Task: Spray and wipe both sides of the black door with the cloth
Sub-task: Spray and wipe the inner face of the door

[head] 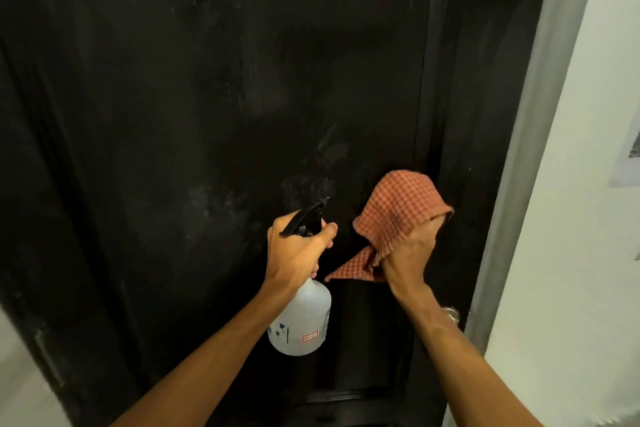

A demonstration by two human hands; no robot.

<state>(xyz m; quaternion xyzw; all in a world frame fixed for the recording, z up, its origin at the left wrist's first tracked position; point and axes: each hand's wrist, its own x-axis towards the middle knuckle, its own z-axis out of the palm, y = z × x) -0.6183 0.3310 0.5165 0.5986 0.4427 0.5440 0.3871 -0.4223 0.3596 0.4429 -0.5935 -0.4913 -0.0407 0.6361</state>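
Note:
The black door (207, 97) fills most of the view, its surface streaked with faint wet smears. My left hand (298, 253) grips the neck of a translucent white spray bottle (304, 319) with a black trigger head, nozzle close to the door at mid height. My right hand (408, 253) grips a red-and-tan checked cloth (401, 208) against the door, just right of the bottle. The cloth drapes over my fingers and hides them.
A metal door knob (452, 314) peeks out behind my right forearm near the door's right edge. A grey door frame (540, 114) runs along the right, with a white wall (588, 253) and a paper sheet (628, 156) beyond it.

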